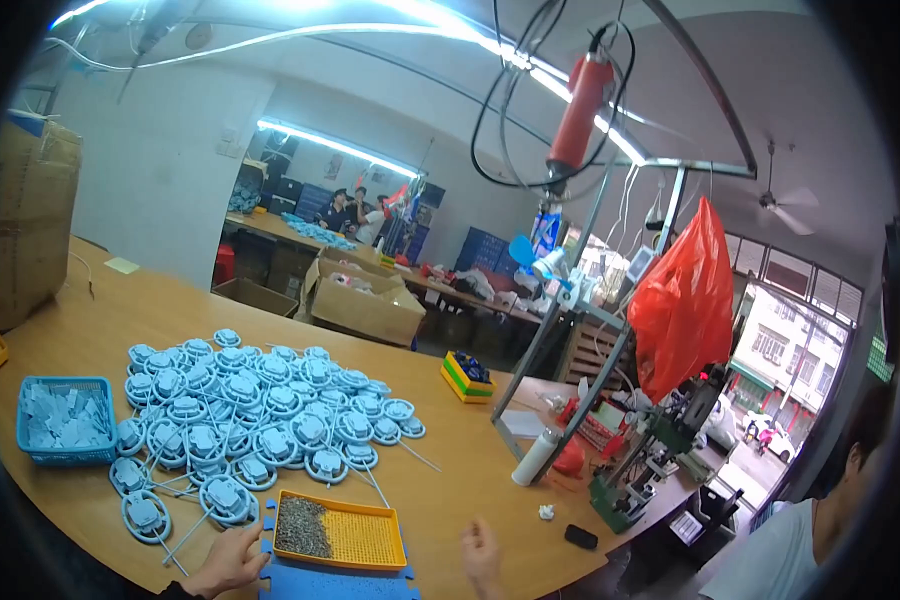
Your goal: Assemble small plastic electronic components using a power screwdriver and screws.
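Note:
My left hand (232, 562) rests at the left edge of a blue mat (335, 582), its fingers and thumb apart, with nothing seen in it. Beside it, on the mat, lies a yellow tray (402, 540): small dark screws fill its left part, and the right part shows a bare ridged or dotted bottom. My right hand (480, 548) is over the wooden table to the right of the tray, fingers curled and slightly blurred; what they hold, if anything, does not show. Just beyond my left hand is a large heap of light-blue round plastic parts with thin stems (270, 405).
A blue basket (65, 457) of flat light-blue pieces stands at left. An electric screwdriver (582, 110) hangs overhead. To the right are a white bottle (536, 458), a dark oblong object (581, 537), crumpled paper (546, 512), a green machine (625, 500) and a person (780, 555).

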### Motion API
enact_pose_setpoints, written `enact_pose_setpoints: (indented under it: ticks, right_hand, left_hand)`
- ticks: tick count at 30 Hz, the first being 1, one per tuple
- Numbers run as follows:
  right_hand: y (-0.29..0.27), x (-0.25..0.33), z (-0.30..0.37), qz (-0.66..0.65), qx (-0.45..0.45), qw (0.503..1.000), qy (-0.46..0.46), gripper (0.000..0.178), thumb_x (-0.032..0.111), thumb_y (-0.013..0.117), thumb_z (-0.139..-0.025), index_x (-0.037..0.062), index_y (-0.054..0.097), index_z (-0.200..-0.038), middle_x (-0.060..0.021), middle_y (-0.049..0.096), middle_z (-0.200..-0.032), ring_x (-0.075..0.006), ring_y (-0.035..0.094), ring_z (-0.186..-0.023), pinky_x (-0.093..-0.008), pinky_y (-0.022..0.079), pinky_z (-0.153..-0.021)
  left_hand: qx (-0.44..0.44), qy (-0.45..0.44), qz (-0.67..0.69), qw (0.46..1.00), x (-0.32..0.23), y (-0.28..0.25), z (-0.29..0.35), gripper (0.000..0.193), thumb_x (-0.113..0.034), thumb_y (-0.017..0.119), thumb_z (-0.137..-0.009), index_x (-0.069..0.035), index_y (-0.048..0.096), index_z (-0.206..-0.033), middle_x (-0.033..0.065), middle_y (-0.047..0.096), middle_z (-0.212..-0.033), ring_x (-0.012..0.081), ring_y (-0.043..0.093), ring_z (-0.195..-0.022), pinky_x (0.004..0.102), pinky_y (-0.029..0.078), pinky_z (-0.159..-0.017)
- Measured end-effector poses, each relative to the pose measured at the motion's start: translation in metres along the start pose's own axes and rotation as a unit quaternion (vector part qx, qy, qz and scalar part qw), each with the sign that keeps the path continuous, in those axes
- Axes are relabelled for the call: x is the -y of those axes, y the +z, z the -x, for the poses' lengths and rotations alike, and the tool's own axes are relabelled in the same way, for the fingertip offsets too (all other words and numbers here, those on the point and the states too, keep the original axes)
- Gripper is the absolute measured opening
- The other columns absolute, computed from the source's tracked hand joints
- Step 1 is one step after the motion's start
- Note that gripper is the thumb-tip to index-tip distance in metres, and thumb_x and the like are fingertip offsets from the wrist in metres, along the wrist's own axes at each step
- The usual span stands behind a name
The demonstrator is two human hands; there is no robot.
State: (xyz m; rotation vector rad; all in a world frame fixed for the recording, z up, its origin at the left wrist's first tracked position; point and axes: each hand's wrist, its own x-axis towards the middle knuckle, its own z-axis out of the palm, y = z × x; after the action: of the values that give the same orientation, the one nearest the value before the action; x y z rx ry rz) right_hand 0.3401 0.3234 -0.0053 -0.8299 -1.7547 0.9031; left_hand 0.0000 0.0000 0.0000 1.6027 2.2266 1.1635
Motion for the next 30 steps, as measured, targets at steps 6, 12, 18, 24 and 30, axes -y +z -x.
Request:
enact_pose_setpoints:
  ticks: [6,12,18,24,30]
  right_hand:
    - [-0.043,0.231,-0.086,0.153,-0.089,0.937,-0.302,0.042,0.006,0.057,-0.088,-0.0009,0.052,-0.129,-0.0101,0.060,-0.098,-0.0156,0.061,-0.082,-0.0277,0.050,-0.069]
    - [-0.071,0.385,-0.199,0.070,-0.076,0.940,-0.325,0.041,0.012,0.048,-0.096,0.0003,0.044,-0.136,-0.0116,0.060,-0.111,-0.0159,0.061,-0.091,-0.0270,0.051,-0.078]
    - [-0.059,0.496,-0.252,-0.250,0.060,0.925,-0.278,0.037,0.024,0.055,-0.097,0.0050,0.050,-0.128,-0.0103,0.061,-0.111,-0.0223,0.062,-0.096,-0.0386,0.054,-0.084]
    - [0.009,0.547,-0.236,-0.319,0.241,0.869,-0.292,0.066,0.044,0.064,-0.090,0.0049,0.038,-0.137,-0.0155,0.061,-0.115,-0.0244,0.065,-0.101,-0.0422,0.055,-0.087]
    - [0.035,0.560,-0.250,-0.329,0.222,0.862,-0.315,0.061,0.036,0.069,-0.088,0.0117,0.040,-0.136,-0.0148,0.063,-0.109,-0.0188,0.066,-0.083,-0.0353,0.055,-0.075]
  left_hand:
    - [-0.029,0.011,0.070,0.997,-0.020,-0.058,0.048,0.041,-0.015,0.062,-0.090,-0.007,0.055,-0.130,0.0211,0.060,-0.122,0.0336,0.053,-0.120,0.0416,0.039,-0.101]
    - [-0.081,0.019,0.085,0.993,-0.014,-0.085,0.080,0.032,-0.011,0.062,-0.088,-0.002,0.061,-0.119,0.0220,0.063,-0.115,0.0376,0.060,-0.108,0.0394,0.047,-0.091]
    - [-0.102,0.013,0.060,0.993,0.000,-0.111,0.100,0.031,-0.010,0.062,-0.086,-0.002,0.063,-0.116,0.0220,0.064,-0.104,0.0400,0.062,-0.096,0.0412,0.049,-0.080]
    - [-0.117,-0.019,0.072,0.990,0.015,-0.109,0.101,0.029,-0.011,0.063,-0.086,-0.004,0.064,-0.114,0.0208,0.065,-0.100,0.0382,0.063,-0.089,0.0404,0.050,-0.073]
    - [-0.113,0.006,0.078,0.990,0.027,-0.106,0.096,0.029,-0.012,0.064,-0.086,-0.004,0.064,-0.113,0.0189,0.064,-0.096,0.0372,0.062,-0.086,0.0400,0.050,-0.072]
